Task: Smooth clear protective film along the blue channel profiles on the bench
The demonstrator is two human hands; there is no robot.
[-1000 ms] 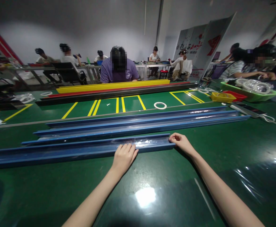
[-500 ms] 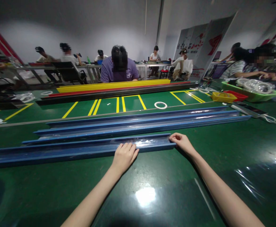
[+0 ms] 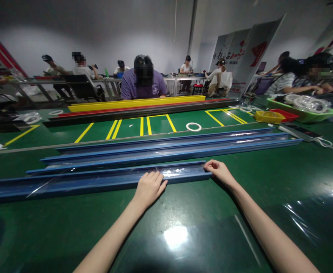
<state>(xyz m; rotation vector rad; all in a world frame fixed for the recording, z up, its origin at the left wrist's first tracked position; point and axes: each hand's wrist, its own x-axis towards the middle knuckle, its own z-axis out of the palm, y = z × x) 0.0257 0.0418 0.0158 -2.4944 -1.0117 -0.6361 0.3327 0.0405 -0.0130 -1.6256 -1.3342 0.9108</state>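
A long blue channel [image 3: 98, 182] lies across the green table in front of me, its open side up. Shiny clear plastic film [image 3: 177, 172] lies inside it, and a glinting strip crosses its walls at the left. My left hand [image 3: 150, 187] is closed over the channel's near wall, fingertips inside. At the channel's right end my right hand [image 3: 219, 172] is closed in a pinch at the end corner; what is between the fingertips is hidden. Just behind lie more blue channels [image 3: 166, 155], side by side, also with clear film in them.
Beyond lie a white ring [image 3: 193, 126], yellow tape lines, and yellow [image 3: 138, 102], red and black strips. To the right are a phone [image 3: 303, 131] and a green basket [image 3: 304, 113] of wrapped rings. A person in purple [image 3: 128, 85] sits opposite.
At the left, a glinting strip of clear film now shows across the near channel's walls. Both my hands stay nearly where they were.
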